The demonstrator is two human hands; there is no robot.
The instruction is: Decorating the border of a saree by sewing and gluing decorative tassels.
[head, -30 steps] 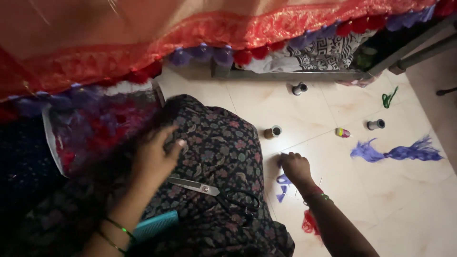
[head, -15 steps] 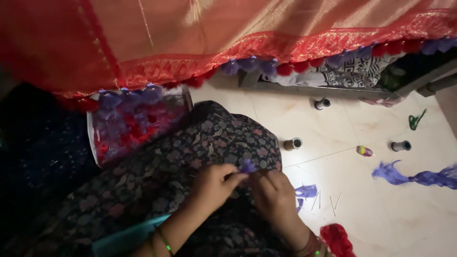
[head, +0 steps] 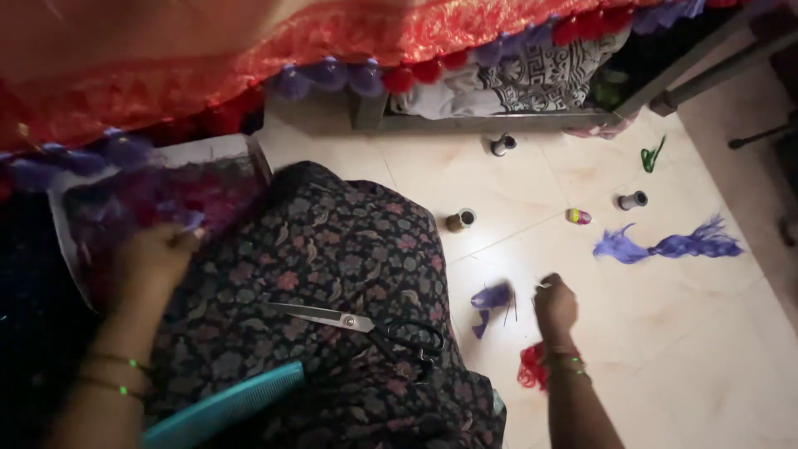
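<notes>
Many purple & red tassels (head: 391,76) are already fixed along the red fabric edge; more thread is left on the floor. L hand (head: 154,258) is curled in the tassel container (head: 158,195), grip unclear. R hand (head: 555,303) is pinched closed just beside a purple thread tuft (head: 490,298); scissors (head: 366,323) lie on the lap, between both

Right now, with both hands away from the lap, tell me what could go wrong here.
The scissors lie loose on the patterned lap cloth, blades bare, so shifting a leg might slide them off. The left hand reaches into the purple tassels without the eyes on it and may snag them. The right hand is low by the purple thread tuft on the floor; nearby spools could roll if knocked.
</notes>
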